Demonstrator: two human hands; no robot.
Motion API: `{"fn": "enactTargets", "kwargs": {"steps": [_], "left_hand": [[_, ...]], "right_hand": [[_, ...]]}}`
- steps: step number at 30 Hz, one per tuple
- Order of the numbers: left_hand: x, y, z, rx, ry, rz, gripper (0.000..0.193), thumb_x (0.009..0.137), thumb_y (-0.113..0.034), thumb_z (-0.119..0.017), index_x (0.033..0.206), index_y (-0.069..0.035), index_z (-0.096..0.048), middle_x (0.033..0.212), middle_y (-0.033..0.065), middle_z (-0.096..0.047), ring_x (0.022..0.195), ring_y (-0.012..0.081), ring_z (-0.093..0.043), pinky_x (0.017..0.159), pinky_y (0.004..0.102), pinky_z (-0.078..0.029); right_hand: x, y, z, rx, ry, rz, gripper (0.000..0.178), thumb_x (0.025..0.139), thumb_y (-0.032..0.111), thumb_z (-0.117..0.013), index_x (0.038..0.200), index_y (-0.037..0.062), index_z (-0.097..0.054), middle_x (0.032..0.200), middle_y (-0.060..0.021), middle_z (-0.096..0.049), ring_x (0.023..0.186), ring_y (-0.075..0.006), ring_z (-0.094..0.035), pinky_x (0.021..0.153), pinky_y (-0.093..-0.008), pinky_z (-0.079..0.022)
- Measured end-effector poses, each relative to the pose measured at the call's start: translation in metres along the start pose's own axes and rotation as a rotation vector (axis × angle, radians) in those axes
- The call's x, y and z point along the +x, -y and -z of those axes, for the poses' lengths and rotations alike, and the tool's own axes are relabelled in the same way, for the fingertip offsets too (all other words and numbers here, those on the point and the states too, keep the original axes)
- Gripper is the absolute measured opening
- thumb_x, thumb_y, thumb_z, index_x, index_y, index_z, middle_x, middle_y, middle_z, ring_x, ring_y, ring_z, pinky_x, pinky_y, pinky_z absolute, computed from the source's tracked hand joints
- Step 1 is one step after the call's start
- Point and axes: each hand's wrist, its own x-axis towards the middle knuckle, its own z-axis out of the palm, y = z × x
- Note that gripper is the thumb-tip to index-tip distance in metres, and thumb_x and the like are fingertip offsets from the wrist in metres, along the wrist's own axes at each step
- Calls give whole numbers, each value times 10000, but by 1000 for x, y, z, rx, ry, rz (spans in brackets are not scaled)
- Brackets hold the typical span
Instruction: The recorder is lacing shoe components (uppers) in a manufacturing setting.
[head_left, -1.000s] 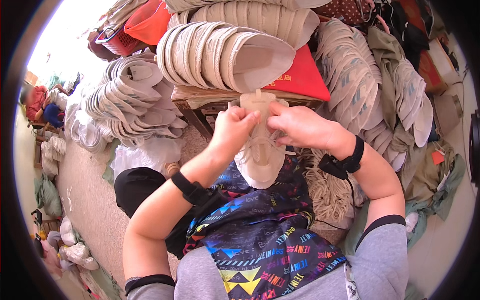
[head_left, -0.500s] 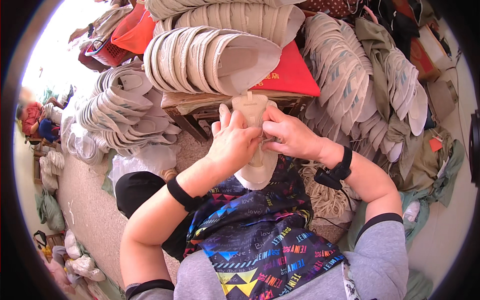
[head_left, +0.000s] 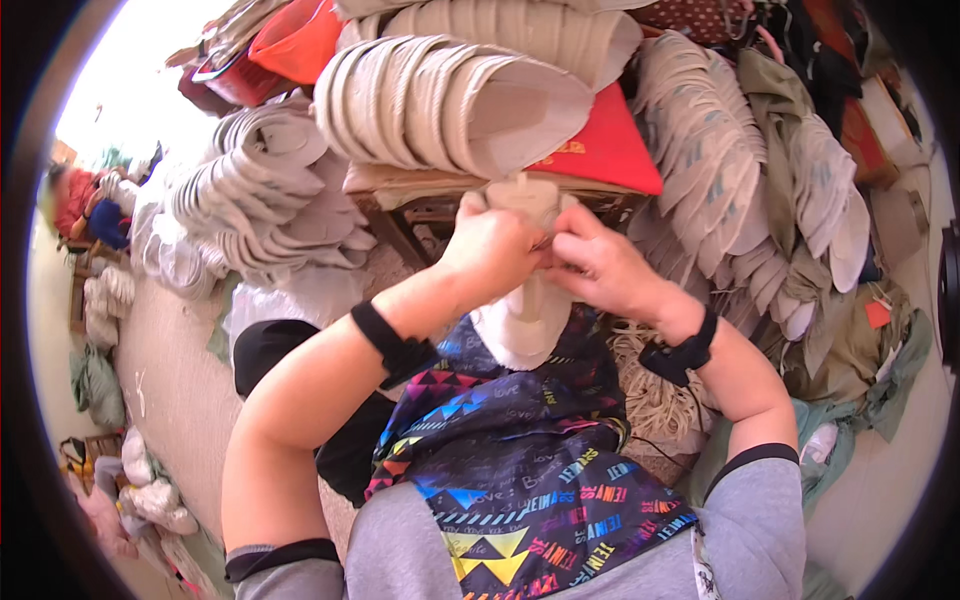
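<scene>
A cream shoe upper (head_left: 520, 332) lies lengthwise over my apron-covered lap, its rounded toe toward me and its tongue (head_left: 525, 195) at the far end. My left hand (head_left: 495, 245) is closed on the upper's left side, fingers curled around the edge. From the right, my right hand (head_left: 608, 265) is closed too, thumb and fingertips pinched together over the upper's middle. The fingertips of both hands meet there. Whatever thin piece lies between them is hidden and blurred.
Nested beige shoe uppers (head_left: 440, 105) rest on a wooden stool (head_left: 400, 225) with a red bag (head_left: 615, 150). More stacked uppers stand left (head_left: 245, 200) and right (head_left: 700, 150). Cream laces (head_left: 650, 385) lie beside my right knee. Far left, a person (head_left: 85, 205) sits.
My left fingers, more spread before, are now curled in tighter over the upper. Both hands have turned slightly, and the whole view has shifted a little.
</scene>
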Motion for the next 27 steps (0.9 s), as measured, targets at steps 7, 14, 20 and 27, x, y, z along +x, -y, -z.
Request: {"fn": "enactTargets", "kwargs": {"steps": [7, 14, 20, 27], "left_hand": [[13, 16, 19, -378, -63, 189, 194, 824, -231, -672, 911, -63, -717, 795, 131, -682, 742, 223, -663, 661, 331, -507], [-15, 16, 15, -679, -408, 66, 173, 888, -161, -653, 955, -2, -647, 726, 39, -611, 664, 86, -521, 613, 274, -460], [-53, 29, -21, -687, -443, 232, 217, 817, -176, -740, 924, -31, -620, 784, 77, -550, 679, 166, -528, 638, 309, -461], [-44, 1, -18, -443, -445, 166, 232, 793, -116, -745, 971, -40, -618, 750, 16, -496, 640, 119, -458, 582, 269, -412]], "right_hand": [[9, 11, 4, -149, 39, -95, 185, 849, 172, -665, 860, 18, -564, 954, -136, -513, 828, -351, -599, 695, -428, -497], [17, 17, -15, -385, -88, -126, 157, 866, 154, -629, 817, 16, -572, 908, -148, -526, 740, -365, -603, 645, -464, -497], [13, 23, -14, -16, -266, -29, 94, 895, 86, -599, 833, 20, -624, 880, -139, -564, 727, -343, -596, 638, -408, -484], [-4, 24, -18, 368, -283, -164, 189, 980, 149, -551, 995, -2, -663, 910, -80, -592, 719, -168, -613, 637, -286, -499]]}}
